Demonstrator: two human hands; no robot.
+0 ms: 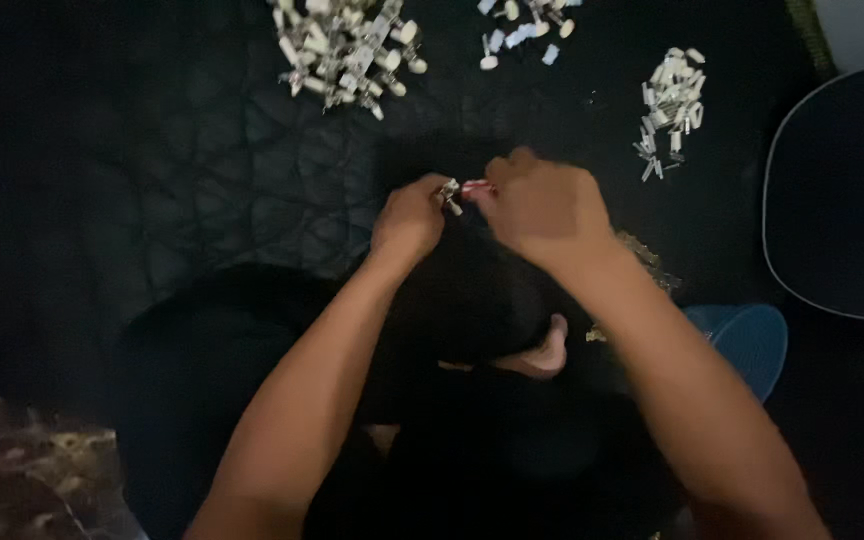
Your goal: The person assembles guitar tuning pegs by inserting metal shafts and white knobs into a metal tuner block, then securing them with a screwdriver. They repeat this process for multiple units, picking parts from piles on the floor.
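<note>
My left hand pinches a small silvery metal part between its fingertips. My right hand is closed just to the right of it, holding a small red-and-white piece that touches the metal part. Both hands meet above a dark quilted cloth that covers the floor. A big heap of silvery-white parts lies at the far side, left of centre. What exactly the two pieces are is too blurred to tell.
A smaller scatter of white pieces lies at the top centre, and a pile of thin white parts at the upper right. A dark round object with a pale rim sits at the right. A blue item and my bare foot lie below my hands.
</note>
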